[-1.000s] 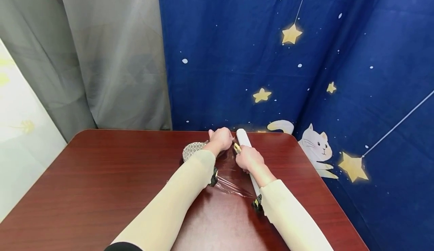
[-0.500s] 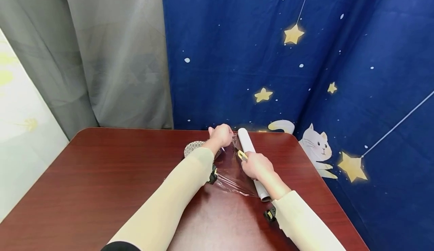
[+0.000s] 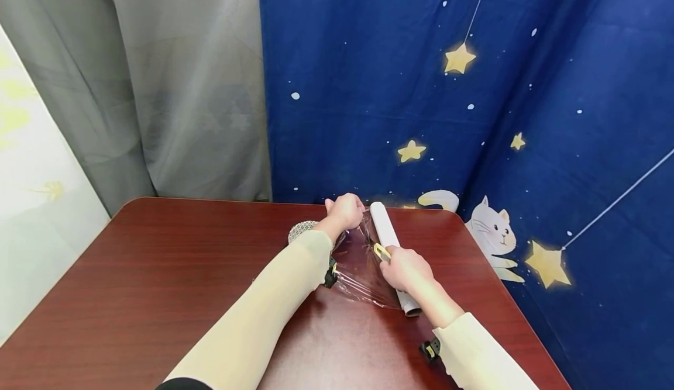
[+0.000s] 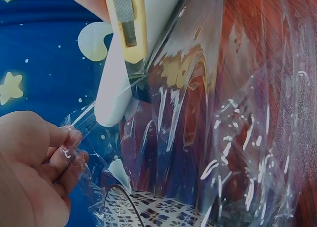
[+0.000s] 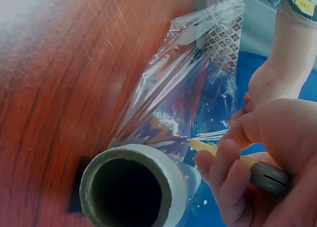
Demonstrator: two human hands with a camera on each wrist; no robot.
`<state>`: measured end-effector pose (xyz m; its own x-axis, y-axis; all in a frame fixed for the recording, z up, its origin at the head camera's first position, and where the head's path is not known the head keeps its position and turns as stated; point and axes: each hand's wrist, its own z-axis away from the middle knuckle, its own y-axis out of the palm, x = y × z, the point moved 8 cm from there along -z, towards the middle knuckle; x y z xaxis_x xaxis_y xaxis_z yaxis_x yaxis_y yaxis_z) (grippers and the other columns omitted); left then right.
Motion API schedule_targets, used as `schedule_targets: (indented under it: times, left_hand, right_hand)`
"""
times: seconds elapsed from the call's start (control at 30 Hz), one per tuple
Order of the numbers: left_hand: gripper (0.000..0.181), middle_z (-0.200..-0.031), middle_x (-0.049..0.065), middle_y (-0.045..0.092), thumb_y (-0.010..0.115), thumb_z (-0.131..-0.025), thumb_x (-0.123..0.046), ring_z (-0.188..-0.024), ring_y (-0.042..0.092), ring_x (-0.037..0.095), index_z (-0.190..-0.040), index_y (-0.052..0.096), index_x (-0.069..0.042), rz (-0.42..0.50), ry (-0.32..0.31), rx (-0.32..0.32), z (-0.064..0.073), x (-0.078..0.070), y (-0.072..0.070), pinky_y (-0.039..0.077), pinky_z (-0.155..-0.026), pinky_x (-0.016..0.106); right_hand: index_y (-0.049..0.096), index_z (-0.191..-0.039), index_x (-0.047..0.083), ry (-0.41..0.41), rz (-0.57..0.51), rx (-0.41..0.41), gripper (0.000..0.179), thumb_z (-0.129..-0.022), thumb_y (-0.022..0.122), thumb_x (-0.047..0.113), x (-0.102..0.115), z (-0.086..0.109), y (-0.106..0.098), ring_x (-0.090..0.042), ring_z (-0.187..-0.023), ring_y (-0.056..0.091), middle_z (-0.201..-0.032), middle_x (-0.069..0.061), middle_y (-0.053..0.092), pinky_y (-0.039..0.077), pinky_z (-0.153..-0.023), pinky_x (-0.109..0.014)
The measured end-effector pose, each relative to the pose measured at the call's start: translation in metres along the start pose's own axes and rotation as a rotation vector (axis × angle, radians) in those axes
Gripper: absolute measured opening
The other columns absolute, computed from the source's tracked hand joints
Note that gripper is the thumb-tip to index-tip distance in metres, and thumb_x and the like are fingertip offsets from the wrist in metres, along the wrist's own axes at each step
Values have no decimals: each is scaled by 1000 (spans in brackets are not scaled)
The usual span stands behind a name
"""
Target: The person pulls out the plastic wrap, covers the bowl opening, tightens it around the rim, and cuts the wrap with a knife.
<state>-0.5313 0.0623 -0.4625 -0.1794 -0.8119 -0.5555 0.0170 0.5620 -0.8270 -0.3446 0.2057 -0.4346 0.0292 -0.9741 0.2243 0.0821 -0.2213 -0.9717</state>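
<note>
My left hand (image 3: 344,211) pinches the far edge of a sheet of clear plastic wrap (image 4: 168,123), bunched between thumb and fingers. The sheet stretches from a white roll (image 3: 384,226), lying lengthwise at the right, to a round patterned object (image 4: 153,209) that it partly covers. My right hand (image 3: 408,270) holds a yellow utility knife (image 3: 381,252) above the roll. In the right wrist view, the knife's tip meets the wrap beside the roll, where the film gathers into tight strands toward my left hand. My left forearm partly hides the patterned object in the head view.
A reddish-brown wooden table (image 3: 174,279) lies beneath everything, its back edge just beyond the roll. Behind it hang a grey curtain (image 3: 195,86) and a blue star-patterned curtain (image 3: 358,74). The roll's hollow near end faces the person.
My right hand and the knife have drawn back toward the person and slightly right along the roll, uncovering its near end. My left hand keeps its pinch in almost the same place.
</note>
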Motion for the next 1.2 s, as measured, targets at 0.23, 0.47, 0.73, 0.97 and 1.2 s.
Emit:
schedule_targets:
  times: [0.23, 0.47, 0.73, 0.97, 1.2]
  left_hand:
    - [22, -105, -8, 81, 60, -102, -17, -107, 72, 20, -99, 81, -23, 13, 0, 14, 7, -7, -12, 32, -116, 58]
    - [24, -106, -5, 82, 58, -105, -15, -108, 71, 21, -98, 81, -20, 64, -19, 17, 46, -28, -45, 33, -119, 52]
    - [26, -77, -11, 71, 60, -95, -25, -85, 64, 17, -73, 72, -28, 128, 40, -43, -25, 19, 15, 36, -111, 54]
    - [27, -73, -13, 70, 62, -95, -25, -86, 65, 17, -70, 72, -30, 133, 5, -49, -34, 25, 17, 34, -110, 56]
    - [27, -78, -12, 72, 61, -98, -27, -89, 67, 16, -73, 73, -30, 159, 8, -47, -35, 28, 10, 34, -103, 57]
  right_hand:
    - [72, -128, 15, -32, 7, -46, 32, -98, 66, 23, -2, 16, -1, -25, -78, 65, -96, -9, 75, 51, -64, -43]
    - [72, -131, 16, -40, 13, -58, 34, -98, 67, 23, -2, 25, -2, -25, -78, 67, -100, -10, 77, 52, -64, -45]
    - [73, -126, 18, -45, -7, -70, 30, -98, 66, 23, -5, 24, -2, -27, -81, 69, -100, -10, 78, 52, -65, -46]
    - [73, -126, 17, -56, -5, -42, 30, -98, 67, 23, -8, 44, -5, -22, -76, 64, -88, -4, 72, 51, -65, -43]
    - [74, -129, 17, -99, 2, -84, 37, -93, 68, 17, -5, 66, -4, -27, -82, 72, -97, -7, 79, 56, -69, -50]
